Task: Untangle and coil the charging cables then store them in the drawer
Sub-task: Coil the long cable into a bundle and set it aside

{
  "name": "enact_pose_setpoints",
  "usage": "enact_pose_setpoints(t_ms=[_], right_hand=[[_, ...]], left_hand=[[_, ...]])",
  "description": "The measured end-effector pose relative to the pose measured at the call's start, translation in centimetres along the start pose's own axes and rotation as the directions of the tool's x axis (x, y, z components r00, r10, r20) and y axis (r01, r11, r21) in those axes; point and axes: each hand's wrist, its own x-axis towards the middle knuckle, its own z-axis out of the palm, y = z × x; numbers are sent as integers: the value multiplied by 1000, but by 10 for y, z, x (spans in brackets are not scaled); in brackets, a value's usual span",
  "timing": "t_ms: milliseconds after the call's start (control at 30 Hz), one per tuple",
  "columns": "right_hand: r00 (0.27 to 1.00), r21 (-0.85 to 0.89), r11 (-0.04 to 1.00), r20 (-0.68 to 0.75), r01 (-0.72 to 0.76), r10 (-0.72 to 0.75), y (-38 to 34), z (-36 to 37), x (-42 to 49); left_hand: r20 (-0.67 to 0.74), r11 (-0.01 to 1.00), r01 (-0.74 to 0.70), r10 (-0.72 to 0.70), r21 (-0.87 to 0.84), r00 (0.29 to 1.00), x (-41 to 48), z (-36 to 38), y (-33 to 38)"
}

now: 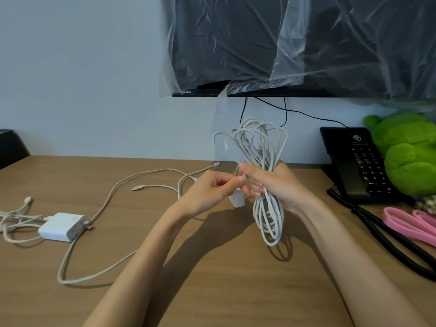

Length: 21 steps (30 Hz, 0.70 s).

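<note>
My right hand (274, 185) grips a long bundle of white cable loops (264, 147) around its middle, held upright above the wooden desk (224, 279). Loops stick out above and hang below the fist. My left hand (212, 190) pinches a strand of that cable right beside the right hand's fingers. A small white plug block (237, 201) hangs just under the two hands. More white cables (113, 192) lie loose on the desk to the left, some running into a white charger brick (61, 226). No drawer shows in this view.
A black desk phone (354, 166) with a coiled cord (387, 241) sits at the right, next to a green plush toy (408, 152) and pink bands (410, 223). A plastic-covered screen (295, 43) hangs on the wall above.
</note>
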Motion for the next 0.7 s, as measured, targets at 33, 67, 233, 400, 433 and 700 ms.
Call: enact_pose_setpoints(t_ms=[33,67,233,400,433,700], right_hand=[[999,15,1000,-31,25,-25,-1,-1,0],[997,46,998,-72,43,-39,-1,-2,1],[950,59,995,-307,81,-59,0,-16,9],[946,186,977,-320,108,-43,5,-11,11],[938,218,967,-343,129,-47,5,-9,11],[901,333,921,-431,204,-43,-3,-16,9]], left_hand=[[19,1000,11,-11,-17,1000,-1,-1,0],[44,999,31,-29,-42,999,-3,-3,-2],[197,983,132,-105,-130,975,-14,-15,-8],[287,997,79,-71,-18,955,-13,0,-6],[306,998,64,-59,-7,950,-13,5,-6],[355,994,-34,-5,103,935,-16,9,-12]])
